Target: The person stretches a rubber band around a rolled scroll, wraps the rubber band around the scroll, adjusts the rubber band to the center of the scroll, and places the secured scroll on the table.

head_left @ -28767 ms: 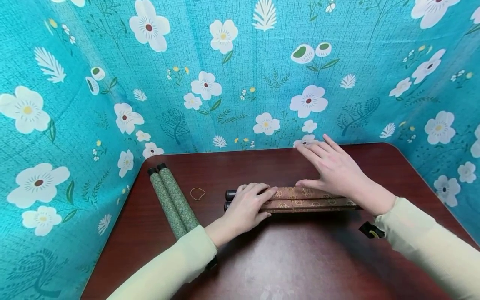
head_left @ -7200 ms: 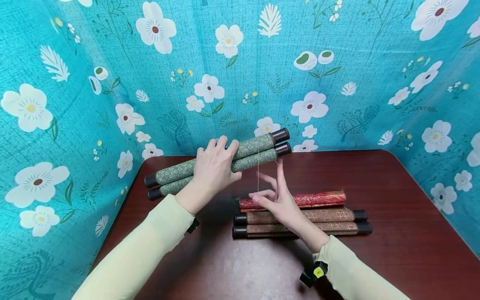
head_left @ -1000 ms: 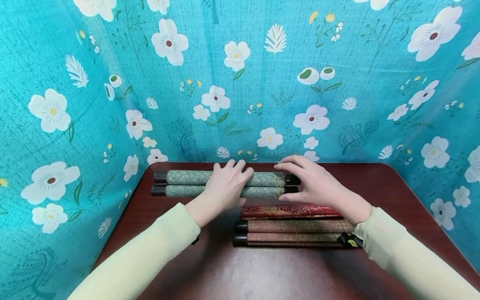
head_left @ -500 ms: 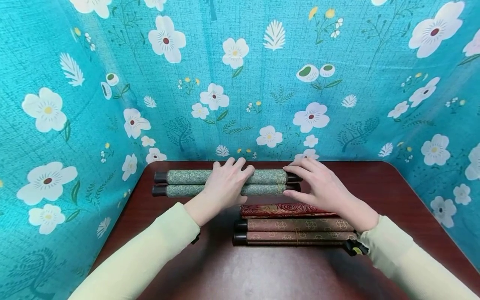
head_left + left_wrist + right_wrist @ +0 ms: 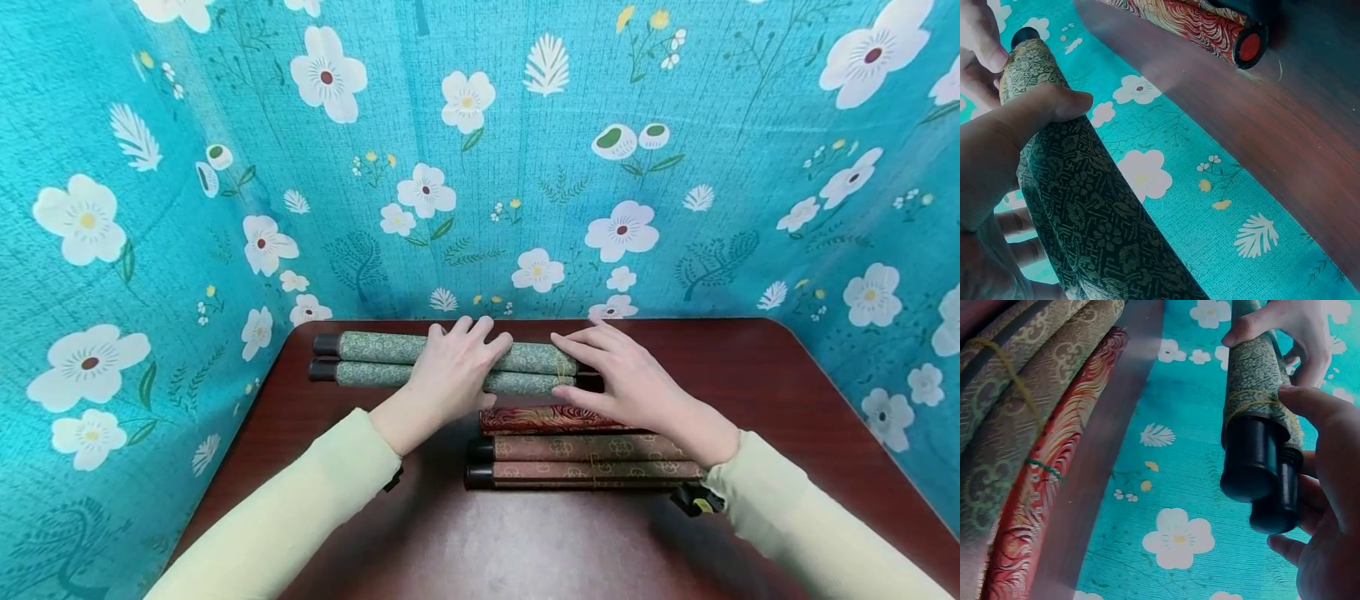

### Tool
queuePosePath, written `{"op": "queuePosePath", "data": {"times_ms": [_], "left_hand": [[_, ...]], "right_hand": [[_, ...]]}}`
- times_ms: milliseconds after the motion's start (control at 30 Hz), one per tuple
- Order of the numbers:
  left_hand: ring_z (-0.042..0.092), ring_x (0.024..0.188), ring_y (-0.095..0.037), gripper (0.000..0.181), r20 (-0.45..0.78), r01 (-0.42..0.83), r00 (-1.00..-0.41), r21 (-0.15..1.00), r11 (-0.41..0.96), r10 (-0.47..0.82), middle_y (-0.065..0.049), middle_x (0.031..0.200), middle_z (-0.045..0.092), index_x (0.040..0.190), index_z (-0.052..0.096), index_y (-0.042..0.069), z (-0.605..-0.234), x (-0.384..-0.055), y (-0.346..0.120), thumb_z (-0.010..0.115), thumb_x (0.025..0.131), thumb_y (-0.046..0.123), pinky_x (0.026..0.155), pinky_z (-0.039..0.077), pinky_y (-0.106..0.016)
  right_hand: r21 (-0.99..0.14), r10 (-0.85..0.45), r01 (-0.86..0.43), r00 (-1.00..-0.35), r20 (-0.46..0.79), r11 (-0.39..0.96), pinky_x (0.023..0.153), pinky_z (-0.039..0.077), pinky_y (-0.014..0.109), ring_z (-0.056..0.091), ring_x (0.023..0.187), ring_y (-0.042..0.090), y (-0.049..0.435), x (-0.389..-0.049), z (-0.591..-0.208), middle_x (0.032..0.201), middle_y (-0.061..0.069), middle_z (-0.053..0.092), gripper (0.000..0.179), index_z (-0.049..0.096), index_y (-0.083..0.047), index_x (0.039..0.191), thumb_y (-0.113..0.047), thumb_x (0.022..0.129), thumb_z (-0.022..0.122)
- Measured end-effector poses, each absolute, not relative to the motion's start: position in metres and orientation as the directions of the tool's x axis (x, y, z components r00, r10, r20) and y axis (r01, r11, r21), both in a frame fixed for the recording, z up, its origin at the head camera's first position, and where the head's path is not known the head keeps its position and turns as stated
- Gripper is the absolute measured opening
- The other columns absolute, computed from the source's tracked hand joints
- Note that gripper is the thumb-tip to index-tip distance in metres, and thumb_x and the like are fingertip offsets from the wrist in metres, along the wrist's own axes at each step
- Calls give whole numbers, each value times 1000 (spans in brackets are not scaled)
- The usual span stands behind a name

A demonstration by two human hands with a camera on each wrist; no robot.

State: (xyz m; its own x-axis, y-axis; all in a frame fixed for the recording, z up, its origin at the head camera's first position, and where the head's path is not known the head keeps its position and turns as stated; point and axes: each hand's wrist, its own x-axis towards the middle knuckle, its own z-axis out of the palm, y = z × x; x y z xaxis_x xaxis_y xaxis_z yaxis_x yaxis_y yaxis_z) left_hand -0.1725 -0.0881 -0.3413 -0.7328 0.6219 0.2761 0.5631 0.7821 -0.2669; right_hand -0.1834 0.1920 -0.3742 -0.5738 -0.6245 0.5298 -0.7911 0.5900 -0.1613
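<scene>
Held above the table's far side is a green patterned scroll [image 5: 375, 347], rolled up as two parallel rolls with black end knobs [image 5: 1250, 459]. My left hand [image 5: 454, 367] grips it around the middle, thumb on the near side and fingers over the far side. A thin yellow rubber band [image 5: 1254, 402] circles the scroll close to its right end. There my right hand [image 5: 626, 375] pinches at the band, its thumb on the near roll and its fingers at the far side. The right-hand knobs are partly hidden behind that hand in the head view.
In front of the hands, a red patterned scroll [image 5: 555, 419] lies on the dark red table [image 5: 525, 542]. Against its near side is a brown double-rolled scroll [image 5: 585, 450], banded in yellow. A teal floral cloth [image 5: 480, 208] stands behind the table and along both sides.
The green scroll has tipped slightly, its left end rising. My right hand moved in onto the scroll's right end, then a little left towards the band. My left hand keeps its grip.
</scene>
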Motion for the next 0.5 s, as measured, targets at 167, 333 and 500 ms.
{"op": "queuePosePath", "data": {"times_ms": [167, 333, 500], "left_hand": [[64, 100, -28, 75, 279, 561, -732, -269, 783, 621, -7, 119, 62, 127, 64, 19, -342, -173, -89, 95, 72, 60, 69, 55, -48], [63, 99, -28, 73, 282, 551, -746, -247, 797, 603, -7, 118, 62, 129, 64, 19, -339, -176, -91, 93, 74, 59, 68, 55, -49], [63, 101, -29, 72, 280, 537, -759, -240, 809, 588, -8, 120, 63, 132, 64, 20, -333, -178, -95, 92, 76, 58, 67, 54, -49]], "right_hand": [[-145, -651, -804, -559, 513, 576, 130, 24, 50, 67, 126, 33, 187, -184, -370, 131, 13, 74, 74, 64, -3, 148, -52, 94, 80], [-97, -649, -809, -531, 545, 580, 130, 23, 49, 66, 129, 37, 190, -186, -363, 142, 15, 69, 85, 58, -4, 153, -69, 99, 63], [-3, -646, -801, -486, 589, 599, 129, 25, 56, 63, 127, 38, 199, -188, -357, 140, 16, 68, 84, 60, -5, 152, -69, 98, 64]]}}
